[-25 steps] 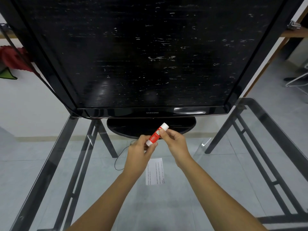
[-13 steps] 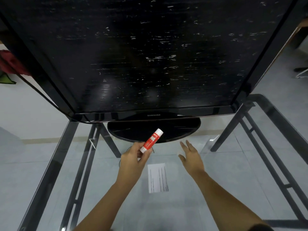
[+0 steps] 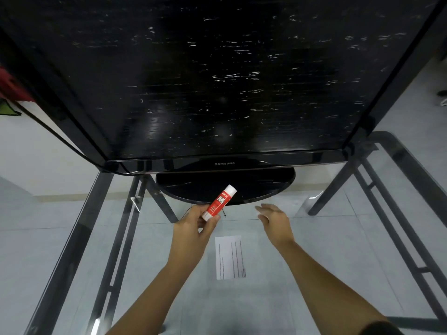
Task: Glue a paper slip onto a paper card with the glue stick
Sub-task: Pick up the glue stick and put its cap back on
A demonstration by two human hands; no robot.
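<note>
now left grip (image 3: 193,229) pinches glue stick (image 3: 219,202)

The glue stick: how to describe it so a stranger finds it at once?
Find the large black television on the glass table. In front of its oval base, the left hand holds the glue stick tilted. Unlike the flat white paper slip nearby, it is a red tube with white ends.

Left hand (image 3: 193,228) pinches glue stick (image 3: 219,202); right hand (image 3: 274,221) open.
</note>
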